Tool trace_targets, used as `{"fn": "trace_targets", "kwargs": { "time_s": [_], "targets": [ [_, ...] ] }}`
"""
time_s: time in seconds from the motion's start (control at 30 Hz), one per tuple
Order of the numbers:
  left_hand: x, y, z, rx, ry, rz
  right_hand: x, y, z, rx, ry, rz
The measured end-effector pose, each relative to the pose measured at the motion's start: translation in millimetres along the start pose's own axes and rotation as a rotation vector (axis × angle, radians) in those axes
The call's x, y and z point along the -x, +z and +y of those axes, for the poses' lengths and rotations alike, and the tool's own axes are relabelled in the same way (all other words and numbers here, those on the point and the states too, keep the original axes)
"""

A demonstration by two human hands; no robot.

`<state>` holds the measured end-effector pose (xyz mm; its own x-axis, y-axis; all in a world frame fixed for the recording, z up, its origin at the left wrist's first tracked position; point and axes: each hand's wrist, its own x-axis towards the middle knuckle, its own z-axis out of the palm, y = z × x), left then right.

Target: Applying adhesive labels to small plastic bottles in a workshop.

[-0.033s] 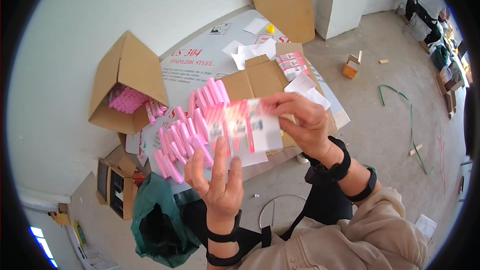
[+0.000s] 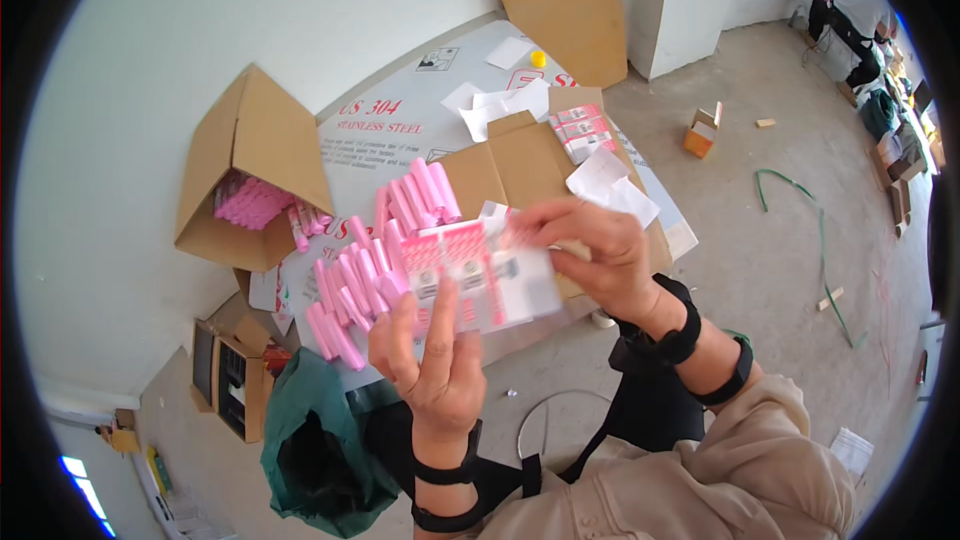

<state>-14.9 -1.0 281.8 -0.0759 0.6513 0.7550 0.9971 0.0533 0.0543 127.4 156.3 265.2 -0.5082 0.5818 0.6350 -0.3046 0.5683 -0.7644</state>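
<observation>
A white sheet of pink-and-white labels (image 2: 455, 252) is tilted above the near side of the table, its right part blurred by motion. My right hand (image 2: 595, 250) pinches the sheet's upper right corner between thumb and fingers. My left hand (image 2: 435, 370) is open, fingers stretched upward and spread, with the fingertips overlapping the sheet's lower left part. Whether they press on it I cannot tell. Just beyond and left of the sheet lie several pink tubes (image 2: 350, 285) in a loose heap. More label sheets (image 2: 582, 130) rest on flattened cardboard (image 2: 530, 165) at the far right.
An open carton (image 2: 285, 155) at the left holds more pink tubes. A green bag (image 2: 310, 380) gapes below the table's left corner. Loose white papers (image 2: 510, 105) and a yellow cap (image 2: 538, 59) lie at the back. Green strapping (image 2: 815, 205) lies on the floor; another person (image 2: 860, 5) sits far right.
The label sheet has shifted slightly toward me and to the left, and tilted. My right hand has moved a little left with it; my left hand has barely moved.
</observation>
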Motion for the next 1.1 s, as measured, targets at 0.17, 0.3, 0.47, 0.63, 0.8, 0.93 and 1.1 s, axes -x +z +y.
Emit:
{"fn": "trace_targets", "kwargs": {
  "time_s": [0.17,0.3,0.47,0.63,0.8,0.93,1.1],
  "targets": [
    [0.9,15.5,-13.3,0.060,0.077,0.004,-17.5,-11.0,21.9,0.013,0.186,-0.138],
    [12.3,29.1,-22.6,0.303,-0.200,-0.097,-53.4,-69.7,122.2,0.373,0.471,0.175],
    [28.2,55.2,-44.5,0.980,-0.810,-0.101,-108.8,-105.2,227.8,0.676,0.524,0.085],
    [35.7,72.8,-65.4,1.094,-0.814,-0.164,-150.0,-107.7,329.1,0.924,0.232,-0.418],
    [39.0,81.3,-75.1,1.056,-0.819,-0.188,-170.4,-75.8,337.1,1.098,0.522,-0.611],
    [42.1,90.7,-75.2,1.108,-0.869,-0.224,-175.2,-94.7,339.0,1.091,0.594,-0.754],
    [49.9,88.2,-74.7,1.094,-0.826,-0.181,-182.1,-85.0,323.7,1.122,0.684,-0.766]
  ]
}}
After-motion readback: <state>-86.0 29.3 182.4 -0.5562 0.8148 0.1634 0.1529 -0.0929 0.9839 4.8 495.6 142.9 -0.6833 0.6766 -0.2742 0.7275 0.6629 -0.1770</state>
